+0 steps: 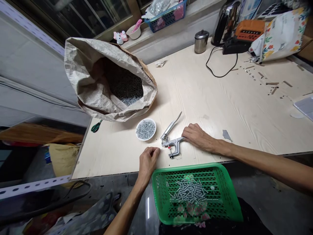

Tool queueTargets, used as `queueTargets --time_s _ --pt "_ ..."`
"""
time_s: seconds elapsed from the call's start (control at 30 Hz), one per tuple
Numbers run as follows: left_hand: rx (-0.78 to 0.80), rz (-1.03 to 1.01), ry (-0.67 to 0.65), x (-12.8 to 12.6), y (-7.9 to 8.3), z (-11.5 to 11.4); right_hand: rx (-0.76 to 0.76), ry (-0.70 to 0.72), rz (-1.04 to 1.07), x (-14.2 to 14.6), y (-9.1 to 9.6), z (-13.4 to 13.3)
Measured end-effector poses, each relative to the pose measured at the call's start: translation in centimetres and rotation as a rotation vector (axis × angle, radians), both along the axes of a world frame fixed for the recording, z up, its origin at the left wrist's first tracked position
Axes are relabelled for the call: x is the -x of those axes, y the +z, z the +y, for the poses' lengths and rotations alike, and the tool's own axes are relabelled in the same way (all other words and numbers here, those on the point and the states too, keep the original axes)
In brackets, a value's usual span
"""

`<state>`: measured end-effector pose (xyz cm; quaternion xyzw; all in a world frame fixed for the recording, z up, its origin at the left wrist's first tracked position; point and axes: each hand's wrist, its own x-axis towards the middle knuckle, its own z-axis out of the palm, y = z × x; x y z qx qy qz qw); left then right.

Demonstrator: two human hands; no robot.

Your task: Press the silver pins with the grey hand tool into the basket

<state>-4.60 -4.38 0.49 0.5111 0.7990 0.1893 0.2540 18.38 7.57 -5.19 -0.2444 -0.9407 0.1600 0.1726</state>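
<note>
Between hands on tabletop (220, 98): snap pliers (171, 139); right hand (197, 135) grasping lower handle, left hand (149, 157) clenched just beside.

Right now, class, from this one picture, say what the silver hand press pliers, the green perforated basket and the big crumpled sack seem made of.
Silver hand press pliers: bare metal, by the grey gleam. Green perforated basket: moulded plastic, by its uniform glossy colour and regular holes. Big crumpled sack: likely woven plastic or paper; matt, creased, fine grid texture.
</note>
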Motion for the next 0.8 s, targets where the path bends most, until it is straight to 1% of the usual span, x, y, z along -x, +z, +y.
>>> queueTargets --time_s 0.13,0.27,0.33,0.4,0.47,0.53,0.57,0.6,0.63,0.67,0.7,0.77,0.8 --pt "0.049 0.057 -0.044 -1.1 -0.7 0.7 0.017 -0.051 -0.008 0.0 -0.8 0.2" --pt "0.106 0.11 -0.078 -2.2 -1.4 2.0 0.103 -0.043 0.082 -0.6 -1.2 0.6" --pt "0.117 0.164 -0.101 -2.7 -1.3 2.2 0.152 -0.054 0.13 -1.0 -1.2 0.9" --pt "0.121 0.215 -0.113 -3.1 -0.4 1.6 0.193 -0.074 0.158 -1.3 -1.2 1.1" --pt "0.119 0.217 -0.166 -3.5 1.2 0.5 0.201 -0.091 0.175 -1.4 -1.5 1.3" --pt "0.131 0.158 -0.292 -3.6 3.1 -0.7 0.182 -0.09 0.186 -1.2 -1.9 1.3" --pt "0.139 0.135 -0.356 -3.3 4.0 -0.9 0.169 -0.086 0.19 -1.1 -2.1 1.3" --pt "0.127 0.136 -0.388 -2.9 4.8 -0.8 0.159 -0.08 0.192 -1.0 -2.2 1.2" --pt "0.088 0.17 -0.377 -2.1 5.3 -0.3 0.152 -0.08 0.193 -0.9 -2.4 1.1" --pt "0.03 0.23 -0.323 -1.2 5.6 0.5 0.147 -0.083 0.191 -0.8 -2.5 1.1" --pt "-0.029 0.302 -0.241 -0.2 5.6 1.7 0.142 -0.09 0.189 -0.7 -2.6 1.0" --pt "-0.082 0.41 -0.09 1.8 5.0 4.7 0.133 -0.095 0.181 -0.6 -2.6 0.9" --pt "-0.072 0.443 -0.037 2.6 4.4 6.3 0.124 -0.099 0.179 -0.6 -2.6 0.9"
